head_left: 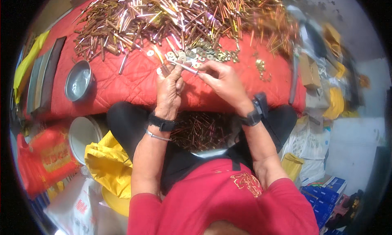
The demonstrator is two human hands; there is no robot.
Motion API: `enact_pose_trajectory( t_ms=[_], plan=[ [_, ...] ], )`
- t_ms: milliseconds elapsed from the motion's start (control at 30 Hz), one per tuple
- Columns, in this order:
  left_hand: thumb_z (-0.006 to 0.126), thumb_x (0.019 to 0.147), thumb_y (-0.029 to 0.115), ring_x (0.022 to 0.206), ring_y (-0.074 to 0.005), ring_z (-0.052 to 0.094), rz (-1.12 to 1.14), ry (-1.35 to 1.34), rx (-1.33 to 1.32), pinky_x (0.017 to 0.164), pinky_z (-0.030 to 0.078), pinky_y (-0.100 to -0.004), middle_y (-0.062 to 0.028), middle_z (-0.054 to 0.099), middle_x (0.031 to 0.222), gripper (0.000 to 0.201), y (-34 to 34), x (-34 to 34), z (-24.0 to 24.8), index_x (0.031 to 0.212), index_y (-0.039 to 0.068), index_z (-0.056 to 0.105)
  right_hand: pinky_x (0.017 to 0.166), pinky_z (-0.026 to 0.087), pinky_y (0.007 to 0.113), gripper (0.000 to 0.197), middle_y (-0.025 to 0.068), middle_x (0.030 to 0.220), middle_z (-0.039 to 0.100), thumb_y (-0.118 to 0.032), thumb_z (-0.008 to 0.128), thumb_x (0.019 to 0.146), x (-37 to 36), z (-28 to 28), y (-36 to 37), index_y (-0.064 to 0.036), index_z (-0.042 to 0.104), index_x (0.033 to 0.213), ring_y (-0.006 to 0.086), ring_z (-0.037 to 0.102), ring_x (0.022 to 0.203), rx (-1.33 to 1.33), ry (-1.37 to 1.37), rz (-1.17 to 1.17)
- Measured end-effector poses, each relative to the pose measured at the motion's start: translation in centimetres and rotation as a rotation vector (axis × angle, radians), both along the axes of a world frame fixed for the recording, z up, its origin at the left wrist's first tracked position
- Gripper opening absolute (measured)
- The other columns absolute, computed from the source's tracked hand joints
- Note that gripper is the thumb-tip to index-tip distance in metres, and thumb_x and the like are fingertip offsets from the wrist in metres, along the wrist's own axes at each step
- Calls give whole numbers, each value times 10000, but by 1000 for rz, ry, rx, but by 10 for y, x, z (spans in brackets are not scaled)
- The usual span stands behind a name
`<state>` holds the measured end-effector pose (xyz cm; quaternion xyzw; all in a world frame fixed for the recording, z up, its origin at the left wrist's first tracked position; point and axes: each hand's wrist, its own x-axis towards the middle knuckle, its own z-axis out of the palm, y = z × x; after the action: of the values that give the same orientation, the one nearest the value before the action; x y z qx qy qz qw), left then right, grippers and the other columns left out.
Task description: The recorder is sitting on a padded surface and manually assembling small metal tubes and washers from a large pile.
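My left hand (169, 86) and my right hand (222, 77) meet over the near part of the red quilted cover. A slim silvery metal rod (183, 66) lies slanted between them. My left fingers are closed round its upper-left part, and my right thumb and fingers pinch near its lower-right end. Copper-coloured rods (160, 55) stick up at my left fingers; whether they are held too is hard to tell. Just beyond my hands lie loose flat washers (200, 51). Past them spreads a large pile of copper-coloured metal rods (175, 16).
A grey metal bowl (79, 82) sits on the red cover (126, 82) at left. Small brass-coloured pieces (260, 65) lie at right. Between my legs is a heap of darker rods (200, 131). Yellow bags (108, 161), a cardboard box (309, 71) and blue boxes (322, 202) stand around.
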<state>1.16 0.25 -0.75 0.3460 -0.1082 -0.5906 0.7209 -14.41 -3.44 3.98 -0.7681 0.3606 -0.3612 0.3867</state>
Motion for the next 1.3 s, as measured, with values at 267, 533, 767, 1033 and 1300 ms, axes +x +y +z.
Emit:
enact_pose_trajectory(
  t_ms=[267,533,767,1033,1300],
  plan=[
    [646,883,137,415,-21,346,-163,-57,31,353,233,-174,28,554,706,110,10,-27,-1,906,82,553,769,451,292,134,78,909,600,-122,596,901,39,-14,-12,-7,627,961,169,569,877,-197,-286,-241],
    [579,922,228,458,-29,412,-111,102,91,381,281,-164,12,560,665,222,-1,-1,-13,1017,28,608,671,496,333,154,121,797,656,-145,650,816,-75,-50,-124,1,633,862,215,628,729,-110,30,-546],
    [536,948,258,410,-33,361,-157,42,173,347,245,-169,42,467,566,259,-4,3,-8,1057,29,587,711,502,441,238,201,824,659,-202,710,730,-83,-66,-168,-16,641,861,364,641,811,-125,593,-533],
    [627,893,253,391,-19,318,-221,-167,150,342,218,-164,71,408,536,231,-2,-1,-4,1015,57,613,733,465,394,56,134,841,573,-86,614,806,-75,-54,-132,-37,629,829,316,582,816,-533,498,-510],
    [625,878,216,422,-14,308,-361,-240,-8,380,196,-179,89,394,540,139,10,-10,11,897,79,640,636,434,210,62,-22,800,609,-100,661,861,-25,-10,-35,-62,637,905,47,526,704,319,-351,-88]
  ],
)
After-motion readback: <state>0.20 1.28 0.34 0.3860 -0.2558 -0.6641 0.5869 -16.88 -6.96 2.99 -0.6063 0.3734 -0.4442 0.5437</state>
